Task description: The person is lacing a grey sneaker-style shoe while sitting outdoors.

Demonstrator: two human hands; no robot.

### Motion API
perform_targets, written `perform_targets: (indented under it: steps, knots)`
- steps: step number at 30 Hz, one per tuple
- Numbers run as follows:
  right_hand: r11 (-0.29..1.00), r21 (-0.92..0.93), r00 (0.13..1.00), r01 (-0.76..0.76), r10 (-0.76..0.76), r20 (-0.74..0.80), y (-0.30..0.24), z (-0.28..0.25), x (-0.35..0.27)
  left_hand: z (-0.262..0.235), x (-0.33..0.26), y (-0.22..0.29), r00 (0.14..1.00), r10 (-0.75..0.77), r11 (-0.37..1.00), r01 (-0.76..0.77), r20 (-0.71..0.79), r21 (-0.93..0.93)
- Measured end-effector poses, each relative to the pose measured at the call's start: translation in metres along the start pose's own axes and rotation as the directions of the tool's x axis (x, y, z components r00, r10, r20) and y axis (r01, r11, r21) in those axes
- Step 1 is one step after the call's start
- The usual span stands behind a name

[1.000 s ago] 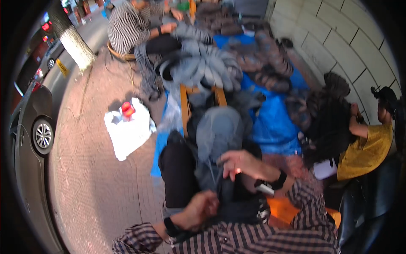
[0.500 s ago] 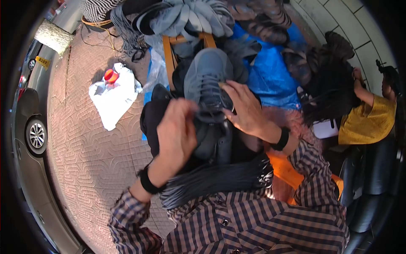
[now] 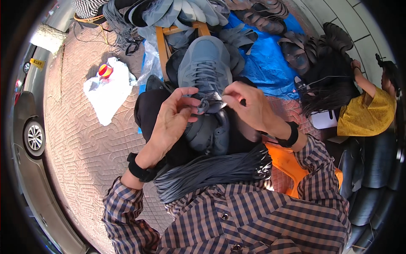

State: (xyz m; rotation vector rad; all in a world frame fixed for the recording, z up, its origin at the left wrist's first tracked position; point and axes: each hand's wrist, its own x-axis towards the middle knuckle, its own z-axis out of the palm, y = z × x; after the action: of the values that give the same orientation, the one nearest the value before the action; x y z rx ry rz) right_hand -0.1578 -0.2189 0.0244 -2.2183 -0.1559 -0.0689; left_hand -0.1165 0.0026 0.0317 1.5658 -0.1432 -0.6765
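Note:
A grey shoe upper (image 3: 207,53) rests toe-away in front of me, its shoelace (image 3: 203,71) threaded in rows up the middle. My left hand (image 3: 174,113) pinches a dark loop of that lace at the near end of the lacing. On the right side, my right hand (image 3: 249,103) has thumb and index finger pressed together beside the lacing; what is between them is too small to make out. Nearer me, under the hands, lies a dark shoe part (image 3: 207,133). A thick bundle of grey laces (image 3: 211,169) stretches across my lap.
Stacks of grey shoe uppers (image 3: 182,12) and an orange-brown wooden frame (image 3: 163,55) stand beyond. A blue sheet (image 3: 270,70) lies to the right. A white bag (image 3: 108,91) with a red-and-yellow roll is left. Another person in yellow (image 3: 366,108) sits at right, near an orange stool (image 3: 287,165).
My left hand has come up and inward and now grips the lace loop. My right hand has drawn back toward me from the lace rows, its fingers closing. The view has shifted slightly.

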Motion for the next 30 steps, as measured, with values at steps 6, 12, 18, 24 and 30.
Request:
perform_targets:
  steps: [6,12,18,24,30]
  knots:
    - [0.937,0.195,0.932,-0.288,0.228,0.281,-0.02,0.007,-0.003,0.018,0.011,-0.033,0.955,0.289,0.948,-0.296,0.069,0.117]
    - [0.656,0.545,0.849,-0.522,0.336,0.409,-0.007,0.015,-0.022,0.041,0.004,-0.047,0.948,0.3,0.948,-0.309,0.109,0.071]
    - [0.592,0.654,0.882,-0.471,0.308,0.356,0.012,0.021,-0.034,0.053,0.0,-0.038,0.987,0.061,0.972,-0.025,0.148,-0.232]
    - [0.527,0.693,0.869,-0.493,0.342,0.358,0.009,0.03,-0.044,0.057,-0.005,-0.046,0.983,0.031,0.938,0.034,0.179,-0.346]
    - [0.97,0.215,0.994,-0.109,0.1,0.054,0.006,0.013,-0.038,0.047,0.006,-0.021,0.934,-0.332,0.832,0.355,0.13,-0.427]
